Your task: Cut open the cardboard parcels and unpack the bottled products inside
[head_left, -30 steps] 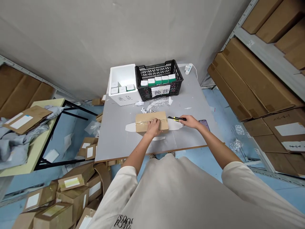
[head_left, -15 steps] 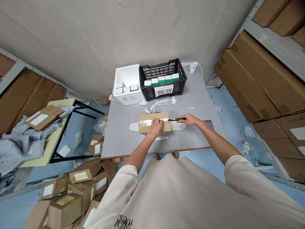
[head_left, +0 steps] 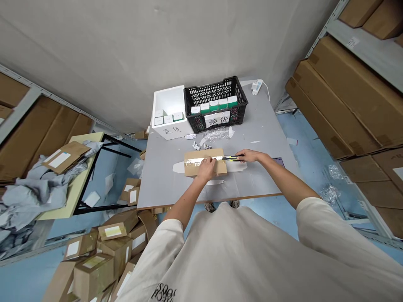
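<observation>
A taped cardboard box [head_left: 192, 167] lies on the grey table [head_left: 157, 188]. Across its top right part rests my left hand [head_left: 207, 167], fingers bent and holding the box down. My right hand [head_left: 247, 155] is closed round a black and yellow utility knife [head_left: 232, 158]. The knife's front end is at the right end of the box, along the line of the tape; the blade itself is too small to make out. Under the box a pale worn patch [head_left: 178, 167] shows on the tabletop.
Behind the box stand a white foam box [head_left: 168, 100] and a black crate [head_left: 216, 105], both holding small white-and-green boxes. Crumpled plastic wrap [head_left: 215, 134] lies before the crate. A power strip [head_left: 257, 87] and a phone [head_left: 278, 161] are at right. Cartons [head_left: 94, 272] pile up on the floor at left.
My right hand and the knife have shifted very slightly left, toward the box. The camera view has turned a little. My left hand stays on the box.
</observation>
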Demonstrator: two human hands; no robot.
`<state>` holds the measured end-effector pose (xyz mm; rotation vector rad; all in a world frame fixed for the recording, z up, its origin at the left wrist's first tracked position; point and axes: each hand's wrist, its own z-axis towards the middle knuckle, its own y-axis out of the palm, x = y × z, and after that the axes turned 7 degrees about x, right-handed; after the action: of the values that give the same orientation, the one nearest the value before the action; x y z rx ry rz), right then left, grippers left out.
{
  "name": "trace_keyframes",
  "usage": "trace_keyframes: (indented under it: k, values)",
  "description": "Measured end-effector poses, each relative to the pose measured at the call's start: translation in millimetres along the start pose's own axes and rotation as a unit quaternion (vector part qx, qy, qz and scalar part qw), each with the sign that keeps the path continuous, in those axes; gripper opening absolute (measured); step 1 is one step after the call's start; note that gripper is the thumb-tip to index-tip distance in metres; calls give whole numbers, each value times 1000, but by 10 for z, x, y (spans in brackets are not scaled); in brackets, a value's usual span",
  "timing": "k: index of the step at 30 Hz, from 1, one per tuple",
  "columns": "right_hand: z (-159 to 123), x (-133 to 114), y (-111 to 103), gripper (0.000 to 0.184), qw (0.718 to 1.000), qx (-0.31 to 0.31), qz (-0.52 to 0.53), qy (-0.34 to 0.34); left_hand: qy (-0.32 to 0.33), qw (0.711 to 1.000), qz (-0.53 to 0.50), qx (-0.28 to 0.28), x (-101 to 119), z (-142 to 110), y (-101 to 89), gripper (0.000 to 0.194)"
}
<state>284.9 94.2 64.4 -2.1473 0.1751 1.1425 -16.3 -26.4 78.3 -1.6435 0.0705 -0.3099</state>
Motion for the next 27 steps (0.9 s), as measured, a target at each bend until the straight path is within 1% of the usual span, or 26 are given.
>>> trace_keyframes:
  k: [2, 5, 9, 12, 15, 17, 19, 20, 23, 25, 26, 27]
  values:
    - [-51, 62, 49, 42, 999, -8, 27, 18, -1, 1000, 1, 0, 1, -3, -2, 74]
    - [-67, 101, 122, 47, 999, 15, 46, 25, -1, 1000, 5, -2, 13, -3, -20, 73]
    - [-2, 56, 196, 45, 998, 49, 34, 7, 4, 1000, 6, 0, 21, -1, -40, 74]
    - [-22, -8, 265, 43, 997, 59, 45, 35, 3, 1000, 4, 2, 8, -3, -32, 76]
    - [-144, -46, 342, 43, 994, 45, 81, 55, 12, 1000, -7, 5, -10, 1, -26, 76]
    - [-242, -38, 378, 43, 994, 17, 101, 46, 8, 1000, -14, 7, -16, 11, -33, 79]
    - [-321, -10, 396, 44, 993, 9, 113, 43, -5, 1000, -17, 1, -17, 20, -50, 79]
    - [-348, 6, 400, 44, 991, 22, 123, 46, -8, 1000, -17, -3, -16, 21, -60, 78]
    - [-394, 28, 412, 45, 978, 101, 173, 61, 5, 1000, -26, -6, -18, 8, -92, 81]
    - [-415, 7, 431, 45, 967, 141, 203, 59, 9, 999, -48, 16, -23, -4, -112, 82]
    - [-428, -14, 443, 45, 964, 156, 208, 55, 6, 998, -60, 32, -26, -4, -121, 78]
    - [-443, -39, 456, 45, 963, 169, 205, 49, 0, 996, -70, 49, -29, 2, -130, 69]
